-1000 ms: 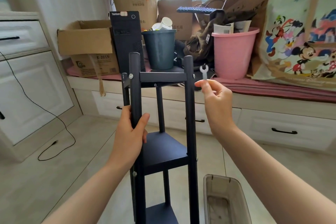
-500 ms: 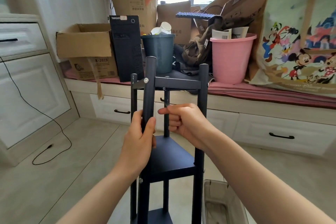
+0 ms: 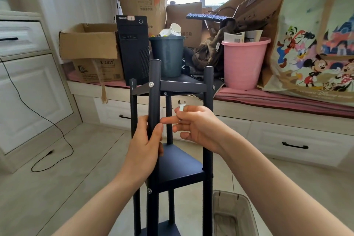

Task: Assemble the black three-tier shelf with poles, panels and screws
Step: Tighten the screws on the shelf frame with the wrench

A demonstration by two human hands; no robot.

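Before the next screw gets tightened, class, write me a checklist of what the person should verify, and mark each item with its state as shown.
1. Left hand grips the front pole: ok.
2. Wrench held in right hand: ok.
3. Wrench seated on a screw: not ok, it is in the air.
4. Top screw present in the front pole: ok.
5. Top screw fully tight: cannot tell.
6. Middle panel sits between the poles: ok.

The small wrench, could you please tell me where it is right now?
In the head view, the small wrench is pinched in the right hand, just right of the pole the left hand grips.
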